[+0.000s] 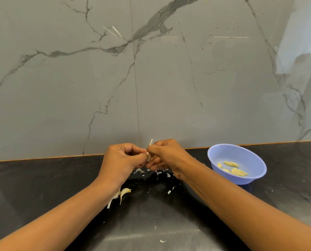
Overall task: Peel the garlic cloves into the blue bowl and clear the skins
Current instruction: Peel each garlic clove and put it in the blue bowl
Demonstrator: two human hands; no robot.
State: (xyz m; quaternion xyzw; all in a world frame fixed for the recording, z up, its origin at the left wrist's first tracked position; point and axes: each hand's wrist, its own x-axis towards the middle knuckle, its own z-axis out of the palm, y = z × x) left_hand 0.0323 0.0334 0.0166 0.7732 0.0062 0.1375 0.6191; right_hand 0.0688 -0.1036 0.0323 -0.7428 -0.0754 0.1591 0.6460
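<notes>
The clove [148, 157] is held above the table [42, 187], mostly hidden between fingertips, so its axis is not readable. The left hand [121, 160] has its grip closed on the clove; the right hand [166, 156] pinches a skin strip [151, 142] standing upward. The bowl [232, 154] lies rightward, nearer the right hand.

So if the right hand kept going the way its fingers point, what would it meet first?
The garlic clove pinched by the right hand, then the left hand holding its other side; depth is unclear.
</notes>
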